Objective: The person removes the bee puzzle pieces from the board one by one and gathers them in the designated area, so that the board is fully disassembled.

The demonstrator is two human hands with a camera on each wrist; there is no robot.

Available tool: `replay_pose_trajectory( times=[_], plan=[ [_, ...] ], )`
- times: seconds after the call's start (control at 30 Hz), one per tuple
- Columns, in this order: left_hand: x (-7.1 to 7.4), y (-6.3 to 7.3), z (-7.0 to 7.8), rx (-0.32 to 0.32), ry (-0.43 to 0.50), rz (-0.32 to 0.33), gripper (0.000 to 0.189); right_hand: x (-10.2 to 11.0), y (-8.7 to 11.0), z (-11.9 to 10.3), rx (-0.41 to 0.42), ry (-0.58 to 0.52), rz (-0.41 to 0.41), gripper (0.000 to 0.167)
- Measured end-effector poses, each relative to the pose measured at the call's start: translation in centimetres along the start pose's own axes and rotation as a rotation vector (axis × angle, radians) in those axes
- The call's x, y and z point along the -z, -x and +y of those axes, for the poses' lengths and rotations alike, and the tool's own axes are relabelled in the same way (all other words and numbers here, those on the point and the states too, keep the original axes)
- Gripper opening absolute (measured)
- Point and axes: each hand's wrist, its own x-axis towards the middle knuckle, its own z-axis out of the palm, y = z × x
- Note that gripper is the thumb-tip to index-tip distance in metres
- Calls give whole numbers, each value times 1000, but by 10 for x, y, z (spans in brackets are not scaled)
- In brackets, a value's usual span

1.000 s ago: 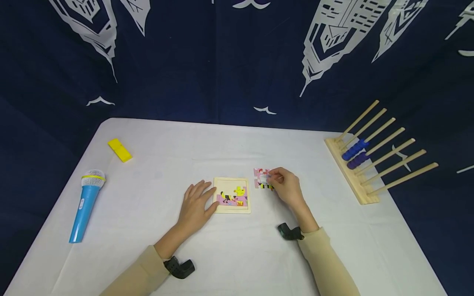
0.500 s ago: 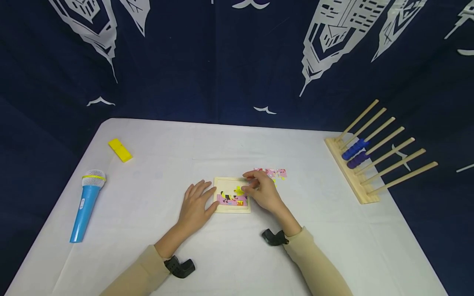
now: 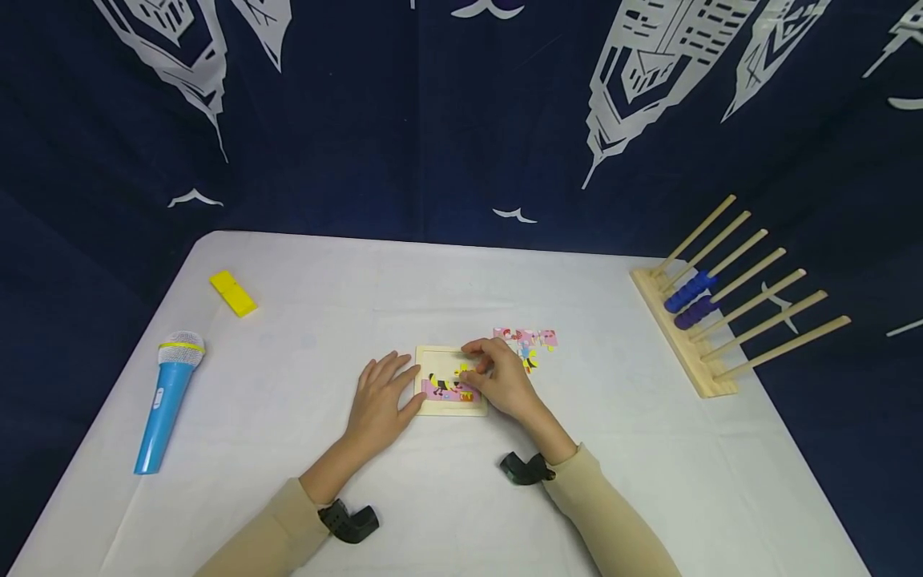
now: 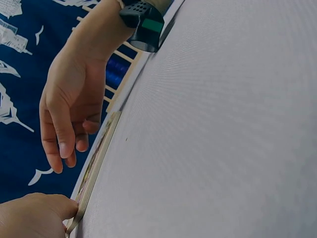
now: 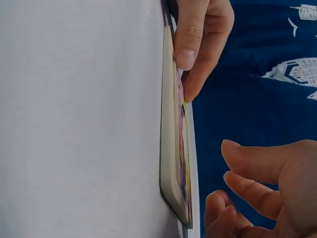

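In the head view a square wooden puzzle tray (image 3: 453, 411) lies mid-table, with pink, yellow and black pieces (image 3: 441, 388) across its lower part. My left hand (image 3: 380, 405) rests along the tray's left side, thumb and forefinger touching the rim. Over the tray's right half hovers my right hand (image 3: 505, 383), its thumb and forefinger parted. No piece shows between those fingers in the right wrist view, where the hand (image 5: 277, 188) stands off the tray (image 5: 171, 124). Several loose puzzle pieces (image 3: 525, 336) lie beyond the right hand, partly hidden by it.
A blue toy microphone (image 3: 163, 409) and a yellow block (image 3: 233, 293) lie at the left on the white-covered table (image 3: 324, 288). On the right stands a wooden peg rack (image 3: 685, 336) with blue and purple beads. Dark blue patterned cloth (image 3: 360, 120) hangs behind.
My right hand has moved left from the loose pieces to over the puzzle tray, then slightly further left. A bee piece by the loose ones shows again. My left hand has stayed still.
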Motion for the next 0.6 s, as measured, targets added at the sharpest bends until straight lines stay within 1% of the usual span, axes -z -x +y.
replay_pose_trajectory(
  times=[0.27, 0.6],
  plan=[
    [0, 0, 1, 5, 2, -8, 43, -1, 1, 2, -6, 3, -23, 35],
    [0, 0, 1, 7, 2, -8, 44, -3, 1, 4, -21, 21, -32, 33]
  ],
)
